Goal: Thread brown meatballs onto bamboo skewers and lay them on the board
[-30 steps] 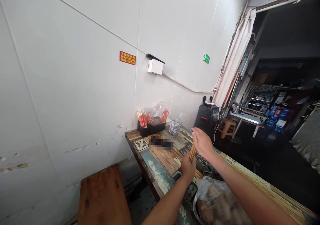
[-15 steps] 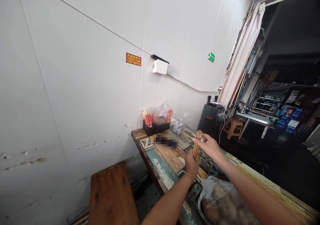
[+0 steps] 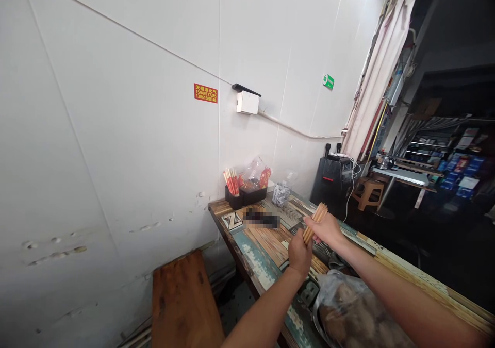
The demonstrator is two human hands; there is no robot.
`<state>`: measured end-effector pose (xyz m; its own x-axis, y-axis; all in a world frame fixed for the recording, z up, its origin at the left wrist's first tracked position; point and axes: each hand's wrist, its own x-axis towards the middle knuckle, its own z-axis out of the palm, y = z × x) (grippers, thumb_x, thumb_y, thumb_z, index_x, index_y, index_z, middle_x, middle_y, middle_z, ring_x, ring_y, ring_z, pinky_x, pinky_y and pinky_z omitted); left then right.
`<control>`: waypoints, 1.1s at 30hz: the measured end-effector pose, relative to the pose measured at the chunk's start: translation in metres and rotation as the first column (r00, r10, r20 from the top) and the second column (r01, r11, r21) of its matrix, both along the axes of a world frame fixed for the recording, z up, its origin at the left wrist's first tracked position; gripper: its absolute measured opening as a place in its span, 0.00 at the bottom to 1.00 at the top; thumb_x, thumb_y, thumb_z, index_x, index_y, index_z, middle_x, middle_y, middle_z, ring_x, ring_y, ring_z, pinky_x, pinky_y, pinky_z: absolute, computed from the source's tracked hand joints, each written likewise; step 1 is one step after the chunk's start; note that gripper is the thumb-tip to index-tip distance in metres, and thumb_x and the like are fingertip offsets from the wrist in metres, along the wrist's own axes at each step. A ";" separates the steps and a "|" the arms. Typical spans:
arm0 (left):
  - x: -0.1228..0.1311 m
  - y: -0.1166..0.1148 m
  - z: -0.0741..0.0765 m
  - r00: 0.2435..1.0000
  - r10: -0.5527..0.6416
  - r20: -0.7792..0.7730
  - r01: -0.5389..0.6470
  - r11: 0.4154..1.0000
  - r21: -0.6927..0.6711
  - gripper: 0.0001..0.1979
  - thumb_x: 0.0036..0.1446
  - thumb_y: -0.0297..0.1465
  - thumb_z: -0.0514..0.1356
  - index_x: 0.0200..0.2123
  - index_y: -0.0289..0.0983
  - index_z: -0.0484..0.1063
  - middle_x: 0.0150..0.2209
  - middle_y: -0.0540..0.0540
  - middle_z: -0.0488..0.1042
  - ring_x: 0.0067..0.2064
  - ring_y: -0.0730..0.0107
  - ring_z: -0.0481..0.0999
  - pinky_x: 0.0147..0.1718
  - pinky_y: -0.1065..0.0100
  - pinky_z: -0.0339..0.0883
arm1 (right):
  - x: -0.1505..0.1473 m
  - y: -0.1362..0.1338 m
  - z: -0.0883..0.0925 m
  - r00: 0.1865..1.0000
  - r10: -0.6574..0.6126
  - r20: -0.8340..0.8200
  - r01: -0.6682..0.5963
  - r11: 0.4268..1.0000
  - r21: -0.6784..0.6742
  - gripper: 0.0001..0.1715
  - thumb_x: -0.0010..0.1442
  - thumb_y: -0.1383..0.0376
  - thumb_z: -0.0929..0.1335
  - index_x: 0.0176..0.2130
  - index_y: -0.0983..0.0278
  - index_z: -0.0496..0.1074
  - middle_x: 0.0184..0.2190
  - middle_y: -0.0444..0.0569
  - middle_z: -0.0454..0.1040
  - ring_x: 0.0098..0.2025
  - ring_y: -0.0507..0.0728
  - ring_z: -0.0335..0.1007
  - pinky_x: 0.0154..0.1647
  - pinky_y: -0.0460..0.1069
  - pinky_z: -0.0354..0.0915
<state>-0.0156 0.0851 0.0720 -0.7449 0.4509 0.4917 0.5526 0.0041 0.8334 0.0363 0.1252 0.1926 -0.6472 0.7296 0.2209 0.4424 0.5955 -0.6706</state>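
Observation:
A bundle of thin, light-brown wooden sticks (image 3: 318,216) leans to the right above the table, their ends fanned slightly at the top. My left hand (image 3: 300,252) is closed round the lower end of the bundle. Higher up, my right hand (image 3: 328,231) wraps it with the thumb across the front. The fingers behind the sticks are partly hidden. Below my right forearm sits a clear plastic bag (image 3: 353,309) with brown contents that I cannot make out.
On the patterned table (image 3: 253,252) stand a black holder (image 3: 253,196) with red-wrapped chopsticks (image 3: 232,182) and packets, and a clear container (image 3: 282,194). A blurred dark object (image 3: 261,218) lies nearer. A wooden bench (image 3: 185,301) is at left, a black speaker (image 3: 331,185) beyond the table.
The bundle has tipped from nearly upright to a rightward lean. My right hand has gone from fingertips near its top to a fuller grip. The view has shifted slightly.

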 end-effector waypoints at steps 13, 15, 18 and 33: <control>-0.203 -0.077 0.008 0.851 0.514 0.106 -0.515 0.857 -0.016 0.30 0.55 0.39 0.56 0.57 0.31 0.53 0.58 0.34 0.60 0.60 0.59 0.58 0.57 0.63 0.51 | -0.040 0.002 0.064 0.981 0.031 -0.190 -0.030 0.999 0.011 0.09 0.45 0.64 0.67 0.19 0.67 0.69 0.08 0.46 0.66 0.11 0.55 0.64 0.10 0.45 0.60; -0.248 -0.081 0.023 0.813 0.566 0.135 -0.557 0.824 -0.103 0.29 0.53 0.40 0.57 0.55 0.34 0.54 0.56 0.36 0.63 0.58 0.58 0.61 0.54 0.63 0.55 | -0.052 0.000 0.072 0.959 0.046 -0.280 -0.046 0.999 0.008 0.08 0.45 0.64 0.67 0.21 0.67 0.69 0.08 0.45 0.66 0.11 0.54 0.64 0.10 0.45 0.60; -0.291 -0.075 0.042 0.795 0.577 0.188 -0.555 0.817 -0.157 0.31 0.47 0.43 0.62 0.51 0.36 0.56 0.49 0.38 0.69 0.53 0.55 0.67 0.49 0.60 0.59 | -0.076 -0.008 0.084 0.906 0.085 -0.414 -0.086 0.996 0.015 0.07 0.45 0.64 0.66 0.22 0.67 0.70 0.10 0.44 0.66 0.12 0.52 0.63 0.10 0.44 0.60; -0.307 -0.035 0.029 0.779 0.624 -0.057 -0.623 0.761 -0.182 0.12 0.58 0.29 0.50 0.45 0.36 0.63 0.46 0.38 0.69 0.54 0.56 0.62 0.52 0.54 0.50 | -0.245 -0.098 0.102 0.844 0.313 -0.435 -0.207 0.940 0.273 0.14 0.53 0.60 0.62 0.27 0.67 0.71 0.19 0.48 0.73 0.22 0.54 0.72 0.22 0.44 0.67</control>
<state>-0.3224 0.0498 0.1014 -0.8958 -0.0352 0.4430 0.3693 0.4955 0.7862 -0.2087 0.0270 0.2944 -0.5886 0.4523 0.6700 -0.0812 0.7916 -0.6057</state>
